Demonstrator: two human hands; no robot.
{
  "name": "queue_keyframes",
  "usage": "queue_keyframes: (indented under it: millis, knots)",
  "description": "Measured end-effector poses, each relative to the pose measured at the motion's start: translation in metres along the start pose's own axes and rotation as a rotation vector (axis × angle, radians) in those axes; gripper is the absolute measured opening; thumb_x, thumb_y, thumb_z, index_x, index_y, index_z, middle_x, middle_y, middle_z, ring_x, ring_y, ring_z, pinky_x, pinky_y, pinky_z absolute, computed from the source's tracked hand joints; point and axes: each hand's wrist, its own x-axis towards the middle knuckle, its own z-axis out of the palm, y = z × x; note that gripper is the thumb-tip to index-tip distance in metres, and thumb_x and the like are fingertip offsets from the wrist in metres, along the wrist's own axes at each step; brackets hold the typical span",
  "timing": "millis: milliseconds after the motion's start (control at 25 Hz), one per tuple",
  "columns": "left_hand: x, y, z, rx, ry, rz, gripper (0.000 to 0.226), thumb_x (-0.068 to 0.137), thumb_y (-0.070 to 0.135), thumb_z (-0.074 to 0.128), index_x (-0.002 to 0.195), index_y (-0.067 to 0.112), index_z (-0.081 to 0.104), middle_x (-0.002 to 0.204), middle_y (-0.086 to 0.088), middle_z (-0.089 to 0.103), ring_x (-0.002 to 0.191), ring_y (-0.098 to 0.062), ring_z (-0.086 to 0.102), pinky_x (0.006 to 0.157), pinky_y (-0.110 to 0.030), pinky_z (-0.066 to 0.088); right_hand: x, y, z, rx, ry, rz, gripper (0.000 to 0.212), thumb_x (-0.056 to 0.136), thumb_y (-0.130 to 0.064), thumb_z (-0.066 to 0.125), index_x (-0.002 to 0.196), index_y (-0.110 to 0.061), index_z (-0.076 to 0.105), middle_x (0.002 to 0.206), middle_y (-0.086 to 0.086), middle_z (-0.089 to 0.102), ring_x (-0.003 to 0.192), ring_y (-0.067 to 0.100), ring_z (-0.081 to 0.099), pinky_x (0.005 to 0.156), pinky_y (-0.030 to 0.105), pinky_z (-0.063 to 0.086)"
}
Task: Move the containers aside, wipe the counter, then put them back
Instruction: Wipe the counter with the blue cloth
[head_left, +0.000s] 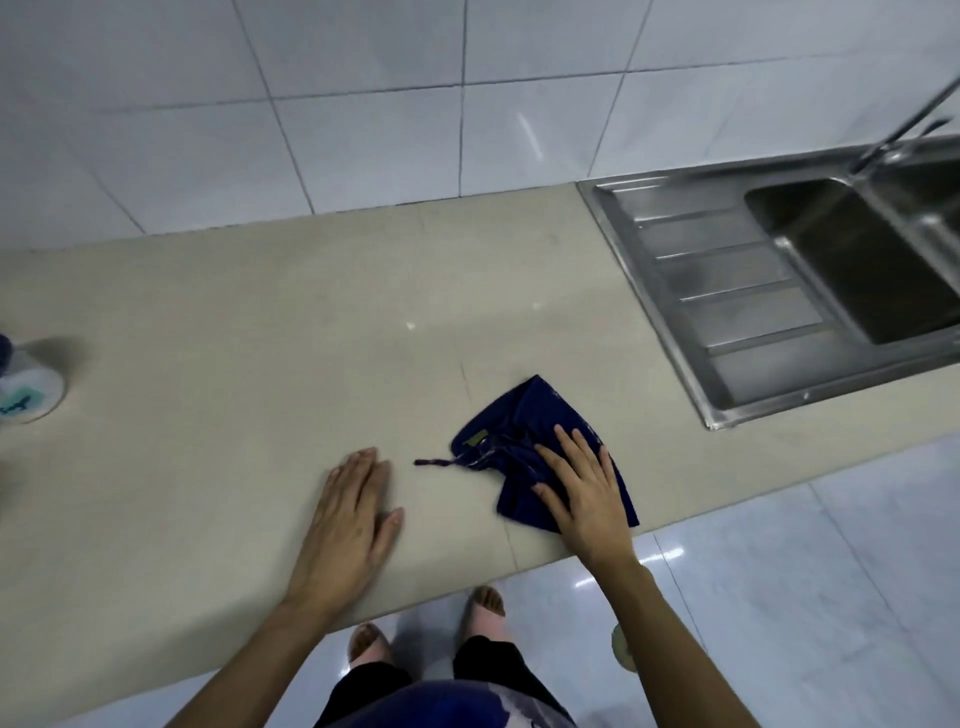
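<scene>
Pressure is the point here: the right hand (582, 488) lies flat, fingers spread, on the dark blue cloth (524, 452) near the counter (260, 312) edge. Beside it, the left hand (353, 514) rests open, bracing. Far to its left stands one container (26, 384). Sweep overlapping strokes outward, palm kept flat.

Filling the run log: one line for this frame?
phase: wiping | right hand: flat on blue cloth | left hand: flat on counter, empty | container: far left | sink: right
</scene>
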Motion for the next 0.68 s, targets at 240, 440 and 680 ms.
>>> queue_keyframes:
  millis: [240, 440, 680]
  knots:
    - [0.009, 0.032, 0.008, -0.034, 0.001, 0.000, 0.063, 0.095, 0.048, 0.027, 0.142, 0.008, 0.038, 0.153, -0.012, 0.033, 0.142, -0.023, 0.026, 0.119, -0.029, 0.004, -0.009, 0.064, -0.031, 0.036, -0.001, -0.049, 0.049, 0.096, -0.051, 0.036, 0.137, -0.029, 0.046, 0.155, -0.006, 0.029, 0.146, 0.012, 0.017, 0.118, 0.046, 0.015]
    - [-0.008, 0.021, 0.008, -0.055, 0.020, -0.088, 0.062, 0.095, 0.046, 0.029, 0.142, 0.006, 0.038, 0.152, -0.013, 0.034, 0.142, -0.023, 0.026, 0.119, -0.031, 0.007, -0.005, 0.054, -0.034, 0.085, -0.023, -0.026, 0.062, 0.088, -0.055, 0.045, 0.142, -0.027, 0.039, 0.157, -0.007, 0.020, 0.148, 0.018, 0.014, 0.120, 0.050, 0.009]
    - [-0.037, -0.045, -0.011, -0.073, 0.058, -0.209, 0.063, 0.096, 0.046, 0.028, 0.142, 0.006, 0.039, 0.153, -0.013, 0.033, 0.143, -0.023, 0.025, 0.120, -0.030, 0.004, 0.023, -0.040, -0.029, 0.045, -0.037, -0.111, 0.087, 0.083, -0.067, 0.046, 0.150, -0.017, 0.023, 0.159, -0.002, 0.012, 0.149, 0.015, -0.001, 0.121, 0.043, -0.001]
